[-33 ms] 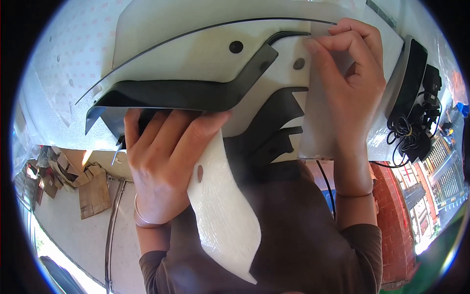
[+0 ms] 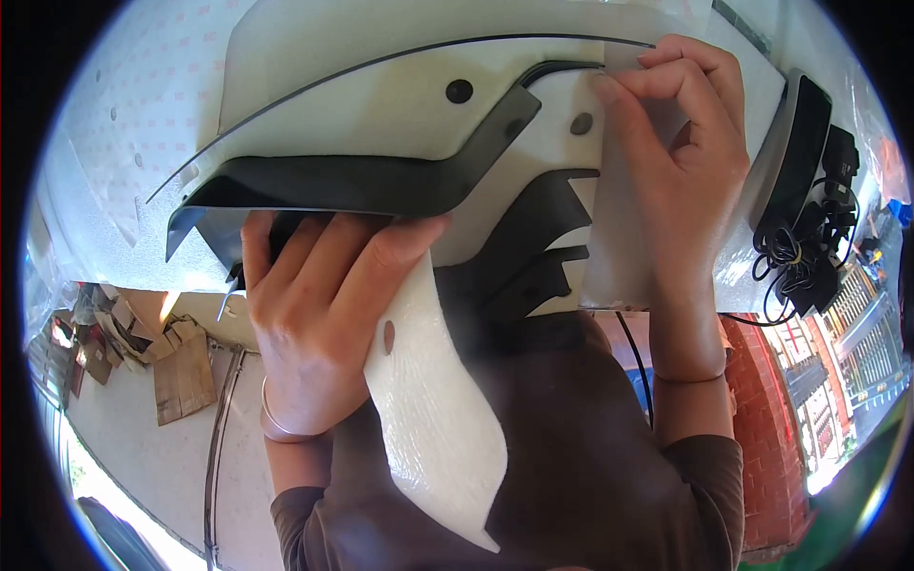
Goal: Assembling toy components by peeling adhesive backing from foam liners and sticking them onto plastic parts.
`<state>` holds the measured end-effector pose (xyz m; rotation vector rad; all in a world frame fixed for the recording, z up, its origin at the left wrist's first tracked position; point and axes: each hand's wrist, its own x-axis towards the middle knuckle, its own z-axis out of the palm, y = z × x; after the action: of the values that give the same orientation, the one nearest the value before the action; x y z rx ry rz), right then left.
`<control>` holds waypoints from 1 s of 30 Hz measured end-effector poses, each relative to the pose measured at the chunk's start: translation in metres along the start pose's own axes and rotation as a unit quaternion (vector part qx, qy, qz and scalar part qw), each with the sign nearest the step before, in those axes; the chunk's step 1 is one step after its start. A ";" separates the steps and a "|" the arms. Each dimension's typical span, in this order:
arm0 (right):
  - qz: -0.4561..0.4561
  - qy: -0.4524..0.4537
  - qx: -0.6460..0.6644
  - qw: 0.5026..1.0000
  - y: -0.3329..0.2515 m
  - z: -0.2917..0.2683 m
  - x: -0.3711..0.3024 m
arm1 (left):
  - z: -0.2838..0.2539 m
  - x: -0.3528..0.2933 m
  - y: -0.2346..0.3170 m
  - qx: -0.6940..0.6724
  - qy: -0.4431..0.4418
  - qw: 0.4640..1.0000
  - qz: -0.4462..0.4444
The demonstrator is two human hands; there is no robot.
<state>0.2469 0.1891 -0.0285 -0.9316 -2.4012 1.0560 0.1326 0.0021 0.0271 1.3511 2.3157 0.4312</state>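
A curved black plastic panel (image 2: 333,183) is held up in front of me, with white padding (image 2: 400,109) on its face. Round dark spots show through the padding. My left hand (image 2: 319,300) is closed on the panel's lower black edge, thumb outside and fingertips hidden behind it. At the panel's upper right end, my right hand (image 2: 690,114) has thumb and forefinger pinched together by the padding's corner; what exactly lies between them is partly hidden. A long white padded tail (image 2: 443,428) with one hole hangs down below my left hand. Black notched tabs (image 2: 533,257) stick out at the right.
Under the panel lies a table (image 2: 143,257) covered with pale sheeting. At its right stand a black device (image 2: 792,157) and a coiled black cable (image 2: 785,252). Flattened cardboard (image 2: 184,376) is on the floor at left, red brickwork (image 2: 766,438) at right.
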 end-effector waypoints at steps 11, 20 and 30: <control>-0.049 -0.007 -0.084 0.995 -0.005 -0.005 0.003 | 0.001 -0.001 -0.004 0.018 0.032 0.999 0.031; -0.104 -0.047 -0.172 0.978 -0.002 0.002 0.020 | -0.002 0.001 -0.001 0.028 0.006 0.999 0.045; -0.122 -0.133 0.021 0.983 -0.011 -0.040 0.010 | -0.002 -0.005 0.003 0.035 0.028 0.998 0.033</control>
<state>0.2570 0.2115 0.0070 -0.4882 -2.6099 1.1934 0.1360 -0.0011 0.0309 1.4701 2.3558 0.4178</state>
